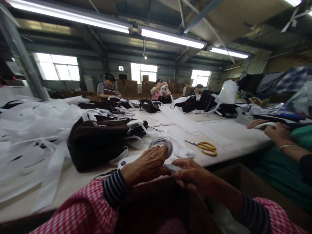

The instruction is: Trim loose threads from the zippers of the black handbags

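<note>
My left hand (pixel 146 165) curls over the near side of a roll of whitish tape (pixel 169 143) at the table's front edge, its fingers partly hidden. My right hand (pixel 192 174) is closed, pinching a white strip (pixel 171 168) between thumb and fingers just right of the left hand. Under the left wrist lies a white piece with a dark round fastener (pixel 123 163). A dark bag (pixel 102 143) with white-wrapped straps stands to the left. Scissors with yellow handles (pixel 207 148) lie on the table, beyond my right hand.
White sheets and strips (pixel 36 130) are heaped at the left. More dark bags (pixel 151 105) line the far side of the table (pixel 246 136), where several people sit. At the right, a co-worker's hands (pixel 278 131) handle a white piece. A cardboard box (pixel 240 175) stands below the edge.
</note>
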Motion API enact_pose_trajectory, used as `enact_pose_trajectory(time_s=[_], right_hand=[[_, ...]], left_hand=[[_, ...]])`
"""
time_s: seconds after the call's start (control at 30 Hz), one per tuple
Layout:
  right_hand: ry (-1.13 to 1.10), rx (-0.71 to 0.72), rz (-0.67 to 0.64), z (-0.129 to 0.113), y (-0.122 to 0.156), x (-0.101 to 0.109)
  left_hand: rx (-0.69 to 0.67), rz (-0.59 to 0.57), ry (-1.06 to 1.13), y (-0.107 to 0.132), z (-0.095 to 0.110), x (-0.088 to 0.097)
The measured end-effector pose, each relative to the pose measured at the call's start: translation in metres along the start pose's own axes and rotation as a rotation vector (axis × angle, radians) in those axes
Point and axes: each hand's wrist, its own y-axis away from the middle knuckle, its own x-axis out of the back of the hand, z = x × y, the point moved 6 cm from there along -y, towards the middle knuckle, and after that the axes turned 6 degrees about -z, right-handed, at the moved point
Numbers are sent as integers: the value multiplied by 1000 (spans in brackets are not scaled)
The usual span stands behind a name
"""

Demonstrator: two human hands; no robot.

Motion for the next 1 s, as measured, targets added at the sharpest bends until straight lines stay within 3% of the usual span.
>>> enact_pose_trajectory(time_s=[0.1, 0.23, 0.3, 0.4, 0.6, 0.77, 0.87, 1.0], right_hand=[[20, 40, 81, 11, 5, 24], [214, 75, 231, 30, 2, 61], [339, 148, 342, 32, 1, 79], [575, 261, 441, 27, -1, 93], [1120, 463, 447, 13, -13, 77], [1240, 597, 453, 14, -11, 61], [1272, 535, 381, 17, -17, 58], [1222, 494, 367, 19, -28, 61]], left_hand=[[-79, 44, 41, -23, 2, -25], [-141, 56, 37, -38, -2, -59], [-85, 22, 20, -42, -6, -65], [-24, -101, -24, -42, -10, -60], [-80, -266, -93, -41, -11, -35], [-128, -317, -111, -44, -7, -31], [-145, -289, -164, -42, -3, -34], [-122, -165, -108, -35, -11, -45]])
